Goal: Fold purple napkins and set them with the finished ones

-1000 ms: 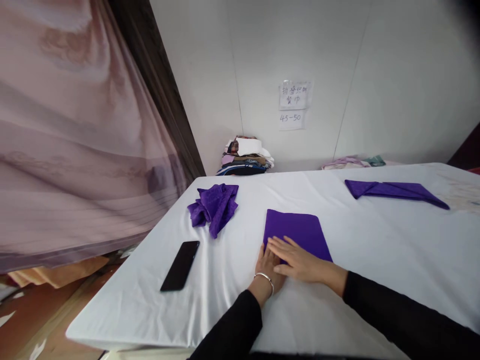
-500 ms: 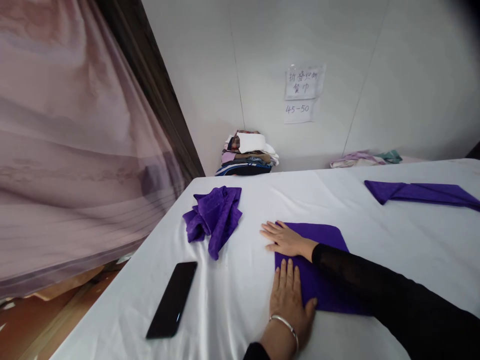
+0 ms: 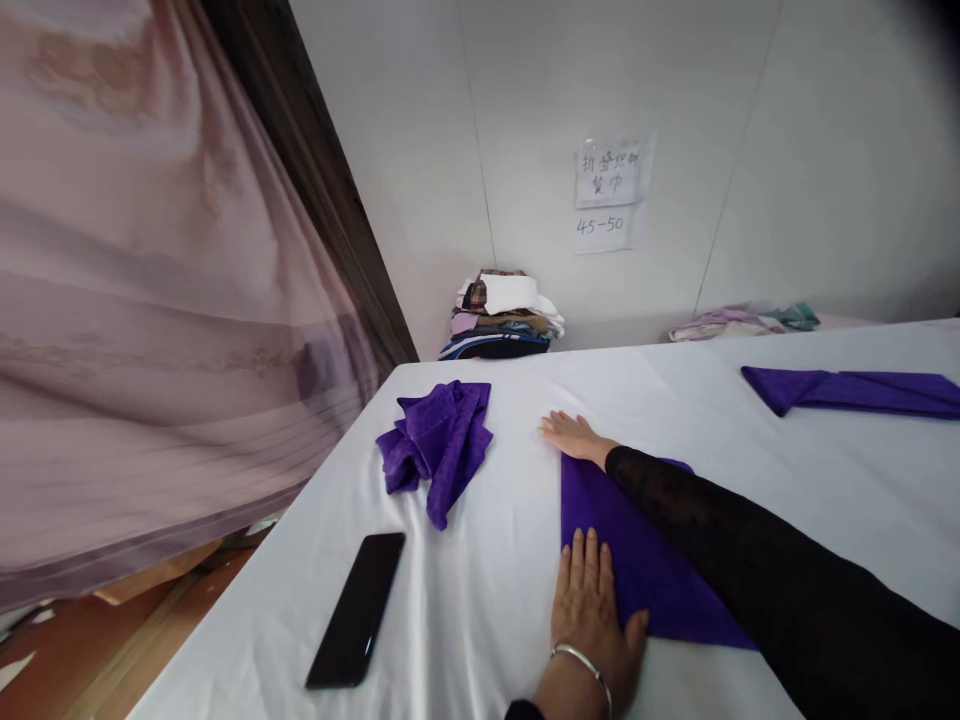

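A purple cloth napkin (image 3: 622, 560) lies flat on the white tablecloth in front of me, partly covered by my right forearm. My left hand (image 3: 592, 605), a silver bangle at its wrist, rests palm down on the napkin's near left corner with the fingers stretched out. At the far left corner, my right hand (image 3: 574, 436) lies flat too, its fingers reaching past the edge onto the tablecloth. Neither hand grips anything. To the left sits a crumpled purple napkin (image 3: 442, 440). A long folded purple napkin (image 3: 862, 390) lies at the far right.
A black phone (image 3: 357, 610) lies on the white tablecloth (image 3: 465, 620) at the near left. Past the table's far edge are a stack of folded clothes (image 3: 504, 318) and some pastel cloths (image 3: 731, 322). A pink curtain (image 3: 165, 300) hangs at the left. Paper signs (image 3: 611, 190) are on the wall.
My right hand has slid away from me, from the napkin's left side to its far left corner. My left hand stays flat at the near corner. The view has shifted slightly.
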A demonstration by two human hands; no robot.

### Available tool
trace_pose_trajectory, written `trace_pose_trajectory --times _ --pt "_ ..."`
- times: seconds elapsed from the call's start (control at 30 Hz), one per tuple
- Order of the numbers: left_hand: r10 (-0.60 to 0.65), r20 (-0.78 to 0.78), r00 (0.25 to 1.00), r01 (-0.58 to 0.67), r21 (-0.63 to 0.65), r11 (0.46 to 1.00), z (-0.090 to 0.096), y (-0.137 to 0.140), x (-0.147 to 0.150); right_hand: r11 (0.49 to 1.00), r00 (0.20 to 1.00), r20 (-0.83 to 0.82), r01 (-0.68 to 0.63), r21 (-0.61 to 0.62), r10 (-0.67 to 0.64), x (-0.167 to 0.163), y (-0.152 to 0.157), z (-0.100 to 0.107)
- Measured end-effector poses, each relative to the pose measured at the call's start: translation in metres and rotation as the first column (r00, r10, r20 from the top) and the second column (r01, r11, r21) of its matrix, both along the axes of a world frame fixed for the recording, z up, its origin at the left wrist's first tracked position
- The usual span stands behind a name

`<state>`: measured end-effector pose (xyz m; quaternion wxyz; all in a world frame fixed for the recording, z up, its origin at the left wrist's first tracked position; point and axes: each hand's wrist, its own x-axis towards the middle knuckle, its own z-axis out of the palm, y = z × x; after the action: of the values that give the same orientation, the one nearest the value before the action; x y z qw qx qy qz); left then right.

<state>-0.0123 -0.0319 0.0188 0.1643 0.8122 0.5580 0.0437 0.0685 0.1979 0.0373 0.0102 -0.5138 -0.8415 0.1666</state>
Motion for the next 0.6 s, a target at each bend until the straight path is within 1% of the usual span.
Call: trace_pose_trajectory --times 0.03,0.07,0.1,0.13,0.17,0.2,0.27,0.33,0.43,0.6 --pt "0.002 0.006 1.000 -0.002 0.007 1.000 0.000 0.000 0.000 0.999 1.000 -0.006 -0.026 0.019 0.026 -0.003 -0.012 0.002" --pt "0.005 0.010 1.000 -0.005 0.013 1.000 0.000 0.000 0.000 0.996 0.997 -0.017 -0.078 0.049 0.079 -0.007 -0.025 0.002" --pt "0.009 0.012 1.000 -0.009 0.019 1.000 0.000 0.000 0.001 0.985 0.987 -0.030 -0.152 0.084 0.155 -0.010 -0.040 0.000" --pt "0.011 0.012 1.000 -0.012 0.020 1.000 -0.001 0.001 0.001 0.963 0.967 -0.046 -0.246 0.114 0.252 -0.012 -0.055 -0.003" --pt "0.012 0.011 1.000 -0.012 0.016 1.000 -0.002 0.001 0.002 0.941 0.943 -0.064 -0.319 0.114 0.328 -0.014 -0.068 -0.008" --pt "0.011 0.009 1.000 -0.011 0.011 1.000 -0.003 0.002 0.002 0.923 0.923 -0.079 -0.368 0.109 0.377 -0.016 -0.077 -0.012" --pt "0.002 0.006 1.000 -0.002 0.012 1.000 -0.006 0.003 0.002 0.914 0.911 -0.092 -0.395 0.088 0.402 -0.017 -0.084 -0.018" --pt "-0.003 0.000 1.000 0.003 0.036 0.999 -0.010 0.004 0.002 0.922 0.919 -0.086 -0.377 0.091 0.384 -0.017 -0.076 -0.020" --pt "0.001 -0.009 1.000 0.000 0.078 0.997 -0.014 0.003 0.001 0.932 0.931 -0.086 -0.346 0.111 0.356 -0.017 -0.050 -0.020" --pt "-0.006 -0.022 1.000 0.008 0.087 0.996 -0.018 0.004 0.000 0.950 0.951 -0.111 -0.271 0.152 0.289 -0.018 -0.013 -0.024"
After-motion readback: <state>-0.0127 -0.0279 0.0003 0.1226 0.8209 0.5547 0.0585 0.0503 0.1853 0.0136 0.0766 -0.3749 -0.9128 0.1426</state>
